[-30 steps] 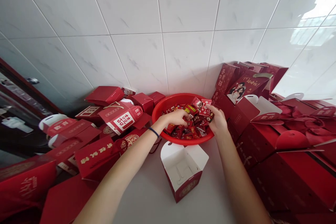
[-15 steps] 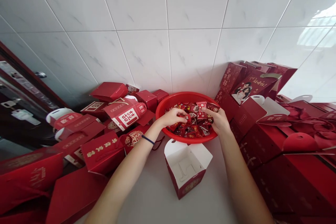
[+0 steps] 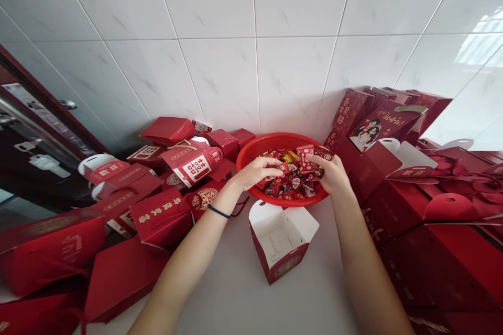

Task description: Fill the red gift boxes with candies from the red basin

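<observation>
Both hands are over a red plastic basin (image 3: 244,153) full of wrapped candies (image 3: 295,182). My left hand (image 3: 257,171), with a dark band on the wrist, pinches a small red-wrapped candy (image 3: 286,168) over the left half. At the right side, my right hand (image 3: 334,174) closes on several wrapped sweets, among them a red packet with pale dots (image 3: 306,158) and a dark brown one beside it. In front of the basin stands an open red gift box (image 3: 286,264); its white inside shows with no candy in it.
Many red gift boxes (image 3: 161,217) lie piled on the left. More red boxes (image 3: 440,251) and upright gift bags (image 3: 373,125) are stacked on the right. A white tiled wall (image 3: 294,78) rises behind the grey tabletop (image 3: 251,303). Keys (image 3: 51,165) hang at the far left.
The view has shifted slightly, so the scene sits a little right and higher. My left hand has come up a little from the candies with a red one; my right hand keeps its packets.
</observation>
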### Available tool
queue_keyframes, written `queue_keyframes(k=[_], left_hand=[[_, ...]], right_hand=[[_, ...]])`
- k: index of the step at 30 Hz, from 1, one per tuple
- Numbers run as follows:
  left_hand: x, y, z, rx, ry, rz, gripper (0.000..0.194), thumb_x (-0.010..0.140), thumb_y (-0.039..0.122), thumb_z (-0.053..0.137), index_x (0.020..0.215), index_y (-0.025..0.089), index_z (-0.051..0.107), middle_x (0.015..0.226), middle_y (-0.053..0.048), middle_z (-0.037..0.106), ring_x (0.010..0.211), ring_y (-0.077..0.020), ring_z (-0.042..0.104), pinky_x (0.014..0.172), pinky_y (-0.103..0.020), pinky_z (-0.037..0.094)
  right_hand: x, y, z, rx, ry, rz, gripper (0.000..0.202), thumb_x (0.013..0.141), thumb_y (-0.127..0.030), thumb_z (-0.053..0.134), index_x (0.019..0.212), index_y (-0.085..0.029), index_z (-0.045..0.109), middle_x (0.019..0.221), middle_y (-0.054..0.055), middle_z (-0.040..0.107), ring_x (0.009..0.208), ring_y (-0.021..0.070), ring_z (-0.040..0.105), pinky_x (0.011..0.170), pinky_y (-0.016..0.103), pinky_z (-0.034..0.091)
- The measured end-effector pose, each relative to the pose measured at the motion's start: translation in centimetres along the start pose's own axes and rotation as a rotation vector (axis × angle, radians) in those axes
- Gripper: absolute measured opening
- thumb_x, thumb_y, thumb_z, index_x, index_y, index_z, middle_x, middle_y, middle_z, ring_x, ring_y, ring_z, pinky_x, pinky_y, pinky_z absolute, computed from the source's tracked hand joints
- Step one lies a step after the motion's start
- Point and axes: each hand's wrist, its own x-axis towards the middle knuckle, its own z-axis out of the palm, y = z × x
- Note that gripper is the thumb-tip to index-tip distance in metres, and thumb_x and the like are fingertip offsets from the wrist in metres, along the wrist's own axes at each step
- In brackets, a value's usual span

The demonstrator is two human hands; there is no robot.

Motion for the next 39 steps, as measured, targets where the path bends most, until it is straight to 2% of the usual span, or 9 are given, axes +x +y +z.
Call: queue_keyframes(k=[6, 11, 15, 17, 24, 30, 32, 35, 39], left_hand=[[-3.9, 3.2, 1.3, 0.448, -0.384, 0.052, 0.024, 0.075, 0.023, 0.073, 0.098, 0.018, 0.079, 0.095, -0.003, 0.077, 0.083, -0.0175, 0.066, 0.078, -0.027, 0.049], [-5.9, 4.4, 2.7, 0.555, -0.26, 0.151, 0.035, 0.086, 0.015, 0.061, 0.118, 0.022, 0.073, 0.119, -0.005, 0.073, 0.107, -0.0202, 0.066, 0.094, -0.029, 0.048], [-7.4, 4.2, 3.3, 0.449, -0.328, 0.17, 0.036, 0.09, 0.015, 0.056, 0.123, 0.023, 0.069, 0.122, -0.007, 0.07, 0.107, -0.0184, 0.067, 0.091, -0.027, 0.051], [-8.1, 4.0, 3.4, 0.467, -0.294, 0.178, 0.034, 0.09, 0.016, 0.056, 0.12, 0.022, 0.07, 0.121, -0.007, 0.069, 0.109, -0.0185, 0.066, 0.092, -0.027, 0.051], [-11.3, 3.9, 3.0, 0.827, -0.121, -0.017, 0.039, 0.087, 0.033, 0.063, 0.125, 0.027, 0.069, 0.11, -0.004, 0.066, 0.091, -0.02, 0.064, 0.082, -0.029, 0.047], [-12.5, 4.3, 1.7, 0.857, -0.15, -0.135, 0.04, 0.082, 0.039, 0.067, 0.119, 0.025, 0.067, 0.112, -0.004, 0.065, 0.095, -0.0213, 0.063, 0.075, -0.026, 0.045], [-12.5, 4.4, 1.5, 0.874, -0.171, -0.176, 0.041, 0.081, 0.041, 0.067, 0.118, 0.024, 0.067, 0.108, -0.005, 0.065, 0.097, -0.0227, 0.063, 0.075, -0.026, 0.044], [-12.6, 4.4, 1.3, 0.898, -0.217, -0.206, 0.042, 0.082, 0.043, 0.066, 0.119, 0.024, 0.066, 0.106, -0.005, 0.065, 0.1, -0.0238, 0.062, 0.077, -0.027, 0.045], [-12.7, 4.4, 1.1, 0.884, -0.243, -0.193, 0.044, 0.084, 0.044, 0.064, 0.123, 0.025, 0.064, 0.109, -0.004, 0.064, 0.103, -0.0232, 0.062, 0.08, -0.027, 0.046]], right_hand=[[-2.8, -2.8, 1.3, -0.076, -0.139, -0.106, 0.023, 0.062, -0.016, 0.085, 0.081, -0.017, 0.074, 0.076, 0.003, 0.075, 0.067, 0.0193, 0.071, 0.065, 0.029, 0.057], [-5.3, -4.5, 2.3, -0.062, -0.146, -0.128, 0.019, 0.066, -0.01, 0.082, 0.081, -0.018, 0.073, 0.079, 0.002, 0.074, 0.071, 0.0189, 0.071, 0.067, 0.029, 0.056], [-6.7, -5.3, 2.4, -0.123, -0.18, -0.111, 0.019, 0.065, -0.01, 0.084, 0.08, -0.017, 0.074, 0.076, 0.003, 0.073, 0.067, 0.0178, 0.07, 0.064, 0.027, 0.055], [-7.3, -5.6, 2.1, -0.206, -0.225, -0.118, 0.021, 0.064, -0.013, 0.086, 0.082, -0.016, 0.075, 0.078, 0.004, 0.074, 0.068, 0.0179, 0.069, 0.064, 0.026, 0.055], [-8.7, -6.7, 1.4, -0.464, -0.357, -0.188, 0.021, 0.068, -0.024, 0.086, 0.086, -0.016, 0.079, 0.083, 0.004, 0.075, 0.075, 0.0167, 0.068, 0.069, 0.024, 0.055], [-8.5, -4.7, 2.2, -0.792, -0.726, 0.037, 0.012, 0.072, -0.026, 0.08, 0.08, -0.017, 0.079, 0.074, 0.001, 0.072, 0.067, 0.0131, 0.062, 0.059, 0.021, 0.048], [-8.3, -3.6, 2.7, -0.84, -0.78, 0.087, 0.014, 0.072, -0.028, 0.079, 0.081, -0.016, 0.077, 0.068, 0.0, 0.069, 0.061, 0.0116, 0.059, 0.054, 0.02, 0.044], [-8.2, -2.5, 3.2, -0.768, -0.676, 0.144, 0.02, 0.076, -0.034, 0.075, 0.086, -0.018, 0.069, 0.063, -0.003, 0.063, 0.056, 0.0112, 0.057, 0.052, 0.021, 0.043], [-8.3, -2.5, 3.5, -0.611, -0.539, 0.207, 0.021, 0.08, -0.033, 0.064, 0.095, -0.021, 0.057, 0.066, -0.005, 0.064, 0.064, 0.0154, 0.064, 0.065, 0.028, 0.051]])
